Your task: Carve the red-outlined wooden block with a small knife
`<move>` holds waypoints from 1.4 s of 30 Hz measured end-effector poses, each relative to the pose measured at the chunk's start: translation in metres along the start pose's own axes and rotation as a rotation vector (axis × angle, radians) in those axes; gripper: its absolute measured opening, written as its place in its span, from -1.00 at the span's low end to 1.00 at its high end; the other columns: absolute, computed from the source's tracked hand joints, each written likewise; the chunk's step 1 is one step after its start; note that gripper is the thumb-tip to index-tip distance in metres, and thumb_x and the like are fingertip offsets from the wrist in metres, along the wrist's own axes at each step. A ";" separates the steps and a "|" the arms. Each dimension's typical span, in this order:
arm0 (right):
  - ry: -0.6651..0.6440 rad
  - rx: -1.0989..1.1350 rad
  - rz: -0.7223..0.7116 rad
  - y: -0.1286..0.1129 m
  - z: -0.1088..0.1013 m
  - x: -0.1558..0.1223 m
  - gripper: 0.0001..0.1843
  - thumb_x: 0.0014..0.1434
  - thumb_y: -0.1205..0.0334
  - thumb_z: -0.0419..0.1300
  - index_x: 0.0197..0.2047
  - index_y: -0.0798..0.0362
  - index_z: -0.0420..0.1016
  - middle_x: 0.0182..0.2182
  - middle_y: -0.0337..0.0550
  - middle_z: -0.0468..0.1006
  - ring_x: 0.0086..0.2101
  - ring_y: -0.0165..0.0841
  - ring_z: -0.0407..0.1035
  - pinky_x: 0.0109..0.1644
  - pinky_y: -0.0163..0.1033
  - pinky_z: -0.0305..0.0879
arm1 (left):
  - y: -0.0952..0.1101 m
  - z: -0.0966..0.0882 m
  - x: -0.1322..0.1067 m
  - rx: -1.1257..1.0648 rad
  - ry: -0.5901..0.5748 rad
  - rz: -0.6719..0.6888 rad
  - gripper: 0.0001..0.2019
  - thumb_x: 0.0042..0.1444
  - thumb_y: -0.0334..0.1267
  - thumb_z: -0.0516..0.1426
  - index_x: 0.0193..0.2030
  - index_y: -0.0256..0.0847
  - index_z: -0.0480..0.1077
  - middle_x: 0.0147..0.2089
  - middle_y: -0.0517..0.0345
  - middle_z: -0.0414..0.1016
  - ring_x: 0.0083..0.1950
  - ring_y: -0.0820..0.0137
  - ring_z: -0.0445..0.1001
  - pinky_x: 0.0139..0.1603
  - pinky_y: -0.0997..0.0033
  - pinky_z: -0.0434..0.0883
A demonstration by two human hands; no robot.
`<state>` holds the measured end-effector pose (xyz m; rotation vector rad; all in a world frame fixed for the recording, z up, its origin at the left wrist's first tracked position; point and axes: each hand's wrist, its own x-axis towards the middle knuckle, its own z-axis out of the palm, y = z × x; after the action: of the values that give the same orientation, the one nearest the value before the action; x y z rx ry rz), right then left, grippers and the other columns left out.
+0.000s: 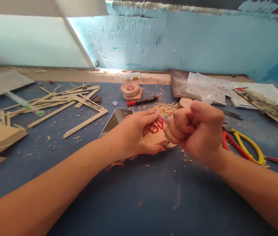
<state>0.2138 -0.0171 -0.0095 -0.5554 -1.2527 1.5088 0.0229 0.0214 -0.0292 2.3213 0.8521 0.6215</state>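
My left hand [141, 132] is wrapped over the left side of a pale wood slice [153, 132], its thumb along the near edge. Red marker lines form a drawing on the slice's top face. Close by its right edge, my right hand [194, 131] is curled into a fist with the thumb on top. Whatever lies inside that fist, if anything, is hidden. Under the slice's right side, part of another light wood piece [170, 145] shows. A phone-like dark flat device [117, 119] lies partly behind my left hand.
Beyond my hands are wood shavings [164, 108], a red marker [142, 100] and stacked wood slices [130, 89]. Thin wooden sticks [55, 101] and a wood block [1, 139] lie left. Red-and-yellow pliers [247, 146], papers [207, 85] and a debris-covered strip [264, 103] are right.
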 end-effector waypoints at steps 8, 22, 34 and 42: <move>0.023 -0.012 -0.005 0.010 0.001 -0.004 -0.37 0.44 -0.12 0.15 -0.59 -0.05 0.05 -0.67 -0.41 -0.04 -0.65 -0.50 -0.15 -0.60 -0.27 -0.12 | 0.005 -0.003 0.002 -0.011 -0.047 -0.046 -0.41 -0.02 -0.17 0.48 0.19 -0.22 0.61 0.31 -0.11 0.59 0.35 -0.11 0.53 0.46 -0.15 0.43; -0.076 -0.034 0.024 -0.015 0.000 0.001 -0.36 0.45 -0.04 0.11 -0.61 -0.02 0.00 -0.68 -0.38 -0.05 -0.65 -0.50 -0.09 -0.59 -0.26 -0.08 | -0.004 -0.001 0.002 0.010 -0.038 -0.047 -0.23 -0.06 -0.13 0.52 0.33 -0.19 0.55 0.45 -0.14 0.49 0.44 -0.13 0.47 0.54 -0.17 0.36; 0.016 -0.115 -0.048 -0.010 0.005 -0.002 -0.31 0.53 0.06 0.18 -0.65 0.02 0.15 -0.70 -0.39 0.00 -0.66 -0.52 -0.19 -0.59 -0.23 -0.13 | -0.002 -0.002 0.002 0.007 -0.047 -0.063 -0.27 -0.05 -0.11 0.52 0.29 -0.21 0.55 0.34 -0.16 0.56 0.34 -0.12 0.54 0.43 -0.18 0.46; -0.031 -0.137 -0.074 -0.010 0.003 -0.001 -0.33 0.57 0.10 0.13 -0.63 0.02 0.19 -0.68 -0.40 -0.01 -0.65 -0.51 -0.14 -0.56 -0.23 -0.07 | -0.001 -0.002 0.002 0.013 -0.055 -0.082 -0.42 -0.06 -0.12 0.51 0.13 -0.18 0.62 0.30 -0.11 0.58 0.35 -0.14 0.52 0.44 -0.19 0.44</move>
<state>0.2156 -0.0204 0.0007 -0.5708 -1.3933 1.3821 0.0226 0.0237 -0.0279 2.2912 0.9226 0.5162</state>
